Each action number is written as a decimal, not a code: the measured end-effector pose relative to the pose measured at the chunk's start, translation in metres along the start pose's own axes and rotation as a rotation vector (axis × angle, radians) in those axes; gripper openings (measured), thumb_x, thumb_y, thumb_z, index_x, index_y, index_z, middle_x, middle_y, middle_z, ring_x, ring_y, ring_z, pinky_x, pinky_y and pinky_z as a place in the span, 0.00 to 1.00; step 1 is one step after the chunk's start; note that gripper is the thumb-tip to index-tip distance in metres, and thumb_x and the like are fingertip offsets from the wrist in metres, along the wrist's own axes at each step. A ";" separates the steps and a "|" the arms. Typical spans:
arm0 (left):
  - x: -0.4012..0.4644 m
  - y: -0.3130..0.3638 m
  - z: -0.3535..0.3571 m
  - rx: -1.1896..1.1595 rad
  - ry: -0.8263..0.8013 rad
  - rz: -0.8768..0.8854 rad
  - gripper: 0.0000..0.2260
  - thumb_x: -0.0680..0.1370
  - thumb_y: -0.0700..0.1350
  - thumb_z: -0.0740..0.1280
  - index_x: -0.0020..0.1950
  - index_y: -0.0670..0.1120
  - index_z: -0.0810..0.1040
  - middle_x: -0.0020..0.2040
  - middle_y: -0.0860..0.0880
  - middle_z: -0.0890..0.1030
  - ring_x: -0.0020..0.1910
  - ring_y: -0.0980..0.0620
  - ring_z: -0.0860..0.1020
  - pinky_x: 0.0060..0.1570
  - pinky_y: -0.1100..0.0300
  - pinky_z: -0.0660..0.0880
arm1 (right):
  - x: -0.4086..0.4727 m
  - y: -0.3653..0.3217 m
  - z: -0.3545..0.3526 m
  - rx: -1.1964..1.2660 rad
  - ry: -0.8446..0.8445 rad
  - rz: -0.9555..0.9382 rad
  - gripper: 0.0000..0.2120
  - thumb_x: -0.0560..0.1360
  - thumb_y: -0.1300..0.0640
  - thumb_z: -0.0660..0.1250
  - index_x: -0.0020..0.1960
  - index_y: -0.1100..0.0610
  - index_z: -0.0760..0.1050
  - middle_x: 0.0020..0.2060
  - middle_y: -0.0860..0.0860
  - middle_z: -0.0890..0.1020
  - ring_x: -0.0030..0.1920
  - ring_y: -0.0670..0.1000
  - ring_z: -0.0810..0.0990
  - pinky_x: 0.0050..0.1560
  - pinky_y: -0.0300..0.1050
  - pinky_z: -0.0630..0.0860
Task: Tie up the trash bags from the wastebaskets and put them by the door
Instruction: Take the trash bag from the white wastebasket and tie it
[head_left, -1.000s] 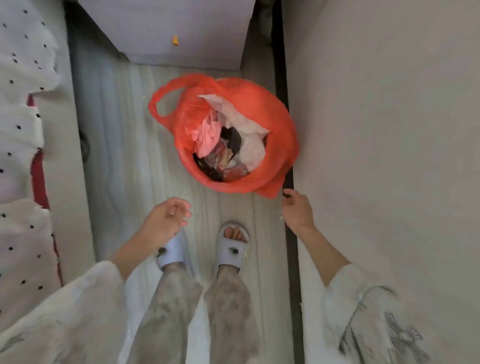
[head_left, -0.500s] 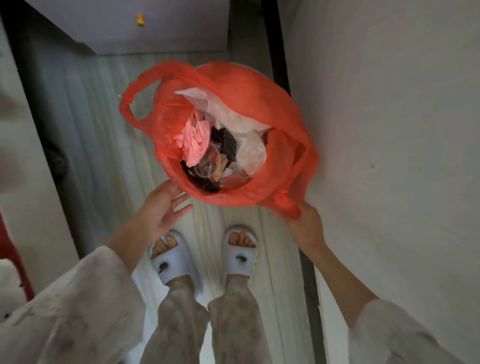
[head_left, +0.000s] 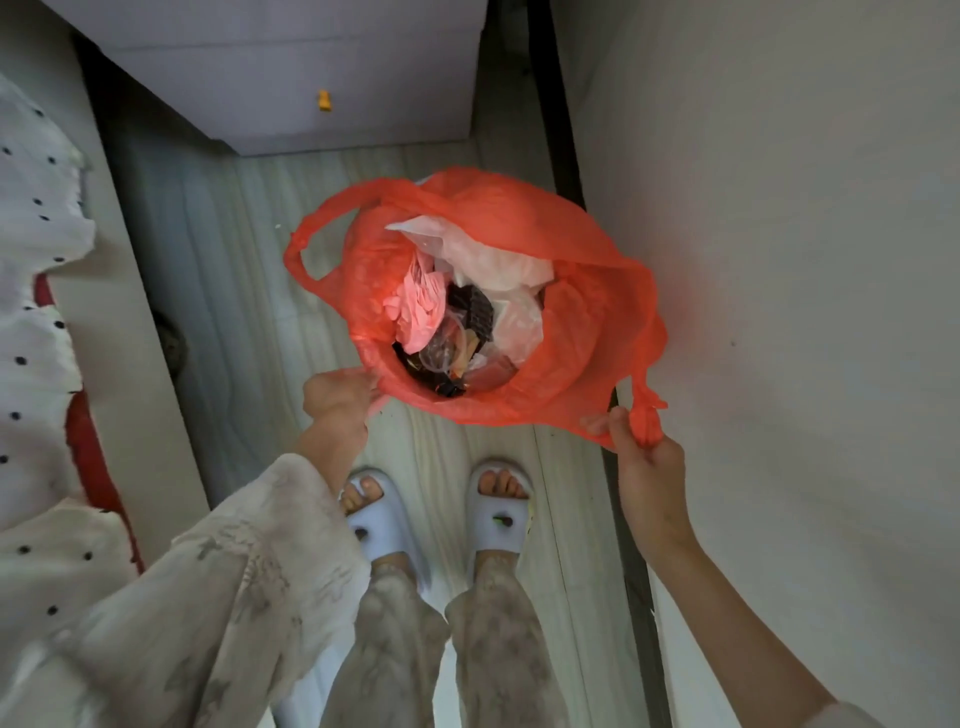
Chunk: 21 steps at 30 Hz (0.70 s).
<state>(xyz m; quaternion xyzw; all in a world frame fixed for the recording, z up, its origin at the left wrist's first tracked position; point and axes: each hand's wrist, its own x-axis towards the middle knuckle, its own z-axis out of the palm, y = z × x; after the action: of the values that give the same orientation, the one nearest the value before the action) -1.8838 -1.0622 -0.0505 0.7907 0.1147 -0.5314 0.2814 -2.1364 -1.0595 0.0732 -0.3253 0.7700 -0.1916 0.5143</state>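
Right hand (head_left: 647, 467), at lower right of the frame, pinches one handle of the red trash bag (head_left: 576, 358); left hand (head_left: 337, 400) grips its near rim. Bag hangs open at centre, rubbish showing, above the pale floor (head_left: 223, 291).

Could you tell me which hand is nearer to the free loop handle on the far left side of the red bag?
Left. The left hand grips the red bag rim just below the loop handle; the right hand holds the opposite handle, across the bag's mouth.
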 end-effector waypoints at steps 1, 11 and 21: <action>0.001 0.000 -0.004 0.060 0.038 0.042 0.09 0.73 0.37 0.67 0.51 0.34 0.76 0.38 0.44 0.79 0.23 0.59 0.78 0.30 0.65 0.79 | -0.004 -0.005 0.000 0.020 -0.001 -0.016 0.13 0.78 0.57 0.59 0.39 0.59 0.77 0.43 0.67 0.80 0.45 0.62 0.79 0.51 0.48 0.73; -0.046 -0.010 -0.022 0.539 -0.087 0.593 0.03 0.71 0.35 0.68 0.43 0.38 0.80 0.44 0.46 0.76 0.38 0.59 0.74 0.46 0.60 0.69 | -0.029 -0.022 0.005 -0.049 -0.147 -0.094 0.22 0.71 0.43 0.61 0.50 0.62 0.77 0.47 0.58 0.82 0.51 0.52 0.80 0.54 0.37 0.74; -0.022 0.020 -0.028 -0.332 -0.225 -0.079 0.08 0.75 0.45 0.66 0.52 0.46 0.74 0.49 0.49 0.78 0.47 0.51 0.78 0.44 0.60 0.75 | -0.020 -0.041 0.021 -0.030 -0.152 -0.097 0.11 0.78 0.55 0.60 0.39 0.51 0.78 0.41 0.48 0.83 0.41 0.42 0.81 0.47 0.33 0.74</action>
<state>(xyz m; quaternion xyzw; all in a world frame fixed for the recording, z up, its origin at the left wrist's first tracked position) -1.8615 -1.0595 -0.0159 0.6640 0.1994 -0.6009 0.3979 -2.0997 -1.0740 0.1038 -0.3836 0.7149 -0.1795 0.5563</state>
